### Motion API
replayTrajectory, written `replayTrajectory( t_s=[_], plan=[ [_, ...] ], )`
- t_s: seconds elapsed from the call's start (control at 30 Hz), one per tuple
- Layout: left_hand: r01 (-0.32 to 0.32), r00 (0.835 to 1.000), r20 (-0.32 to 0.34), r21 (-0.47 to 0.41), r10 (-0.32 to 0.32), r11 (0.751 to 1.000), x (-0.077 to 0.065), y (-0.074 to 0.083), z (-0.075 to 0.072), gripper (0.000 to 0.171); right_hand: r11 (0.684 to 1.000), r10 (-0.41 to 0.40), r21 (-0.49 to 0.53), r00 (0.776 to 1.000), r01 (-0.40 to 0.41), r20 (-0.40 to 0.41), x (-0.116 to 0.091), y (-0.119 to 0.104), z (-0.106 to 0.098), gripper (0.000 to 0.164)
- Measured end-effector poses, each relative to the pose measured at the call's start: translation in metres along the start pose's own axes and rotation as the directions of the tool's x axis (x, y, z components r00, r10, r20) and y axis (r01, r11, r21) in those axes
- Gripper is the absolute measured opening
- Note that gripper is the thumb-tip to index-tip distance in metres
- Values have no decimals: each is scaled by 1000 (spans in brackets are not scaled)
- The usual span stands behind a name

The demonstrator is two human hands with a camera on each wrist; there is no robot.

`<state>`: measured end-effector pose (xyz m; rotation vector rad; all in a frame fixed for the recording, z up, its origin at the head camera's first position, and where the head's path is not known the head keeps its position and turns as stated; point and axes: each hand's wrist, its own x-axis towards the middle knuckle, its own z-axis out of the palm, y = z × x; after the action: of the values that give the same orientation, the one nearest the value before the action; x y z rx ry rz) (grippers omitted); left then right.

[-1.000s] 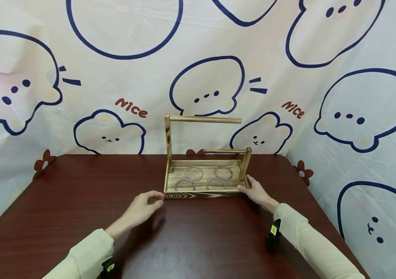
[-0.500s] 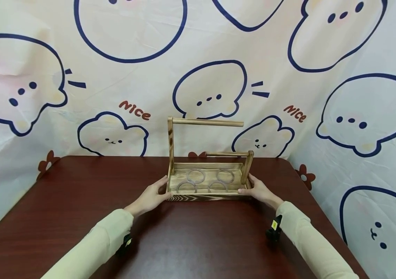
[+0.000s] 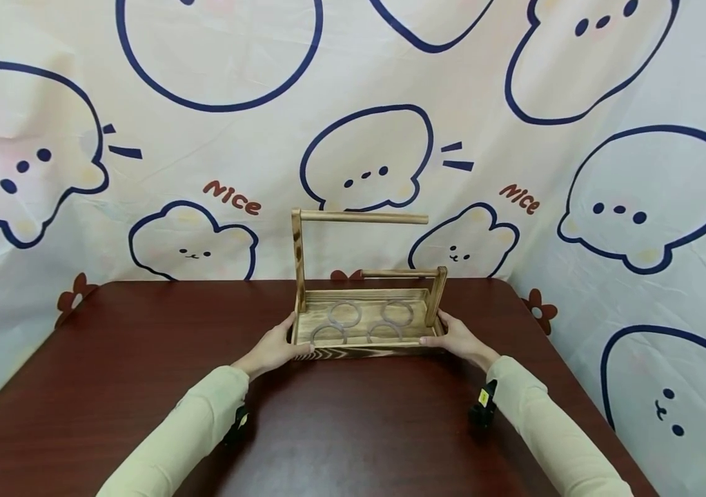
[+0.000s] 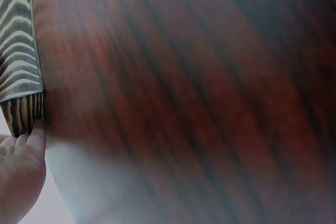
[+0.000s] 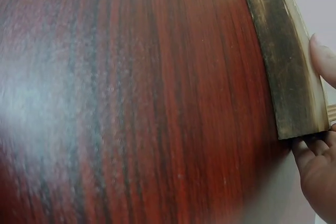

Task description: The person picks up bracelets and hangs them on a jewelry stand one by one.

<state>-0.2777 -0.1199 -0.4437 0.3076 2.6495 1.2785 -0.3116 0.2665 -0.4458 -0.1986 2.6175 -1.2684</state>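
Observation:
A shallow wooden tray rack (image 3: 353, 353) with dark burnt grain sits toward the back of the table. Its left end carries a tall post with a long dowel (image 3: 365, 217) at the top; a shorter post with a lower dowel (image 3: 393, 273) rises at the right end. Several thin pale rings (image 3: 345, 314) show on the tray floor. My left hand (image 3: 270, 351) holds the left front corner, thumb on the front face and fingers at the end wall. My right hand (image 3: 459, 340) grips the right front corner, its thumb (image 5: 325, 61) over the rim and other fingers at the end.
The dark red-brown table (image 3: 353, 428) has its back edge just behind the rack. A pale cloth backdrop (image 3: 228, 145) with cartoon outlines hangs behind and along the sides. Black wrist cameras (image 3: 482, 413) are strapped under the cream sleeves.
My left hand has moved from just off the rack's left front corner to gripping that corner. My right hand stays at the right corner; the rack has hardly moved.

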Motion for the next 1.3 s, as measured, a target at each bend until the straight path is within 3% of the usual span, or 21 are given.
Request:
replayTrajectory(
  t_s=[0.33, 0.9, 1.3],
  plan=[
    [7, 1000, 18, 5, -7, 1000, -2, -3, -2, 95, 1000, -8, 17, 1000, 8, -5, -3, -6, 4, 99],
    [7, 1000, 2, 7, -7, 1000, -36, -10, -12, 96, 999, 23, -31, 1000, -23, -2, -22, -18, 28, 104],
    [10, 1000, -12, 11, -10, 1000, -56, -15, -17, 97, 1000, 15, -2, 1000, -15, -8, -39, -27, 44, 105]
  ],
)
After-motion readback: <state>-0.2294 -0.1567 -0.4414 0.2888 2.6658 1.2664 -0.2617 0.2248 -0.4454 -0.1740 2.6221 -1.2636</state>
